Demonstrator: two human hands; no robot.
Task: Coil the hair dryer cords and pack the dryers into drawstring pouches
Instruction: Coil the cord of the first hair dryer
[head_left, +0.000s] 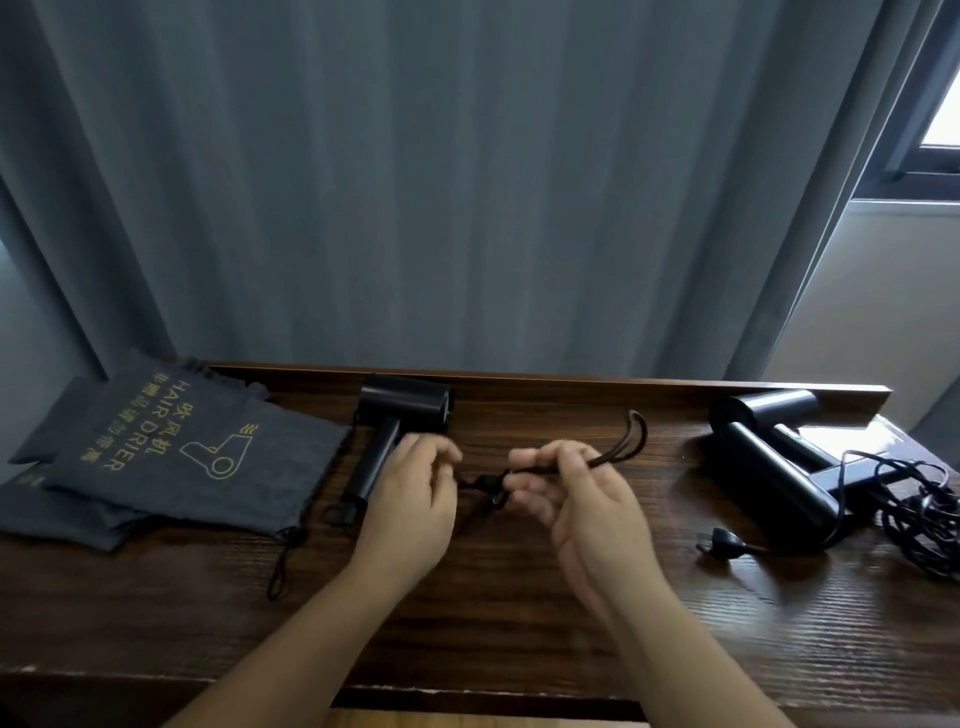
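Both hands work above the middle of a dark wooden table (519, 597), seen from the person's own head looking down. Left hand (410, 499) has its fingers curled, and it seems to pinch the dark cord (485, 486) where it leaves the fingertips, though the exact grip is blurred. Right hand (566, 488) is curled round a bundle of looped cord, with 1 loop (636, 431) sticking up past its knuckles. The cord runs in a short stretch between the 2 hands.

Just beyond the left hand lies a black hair dryer (395, 431), flat on the table, its barrel toward the back edge and its handle pointing toward the person; the left hand covers part of the handle's right side.

At the left end of the table sits a stack of grey drawstring pouches (171, 452), the top one printed in gold with "HAIR DRIER", Chinese characters and a dryer outline. A black drawstring (283, 556) trails from its near corner onto the wood.

At the right end, well apart from the hands, lie 2 more black dryers (769, 457) side by side, with a loose tangle of cord (919, 514) and a plug (719, 538) lying near them.

Grey curtains (415, 182) hang behind the table, and a window (940, 119) shows at the upper right.
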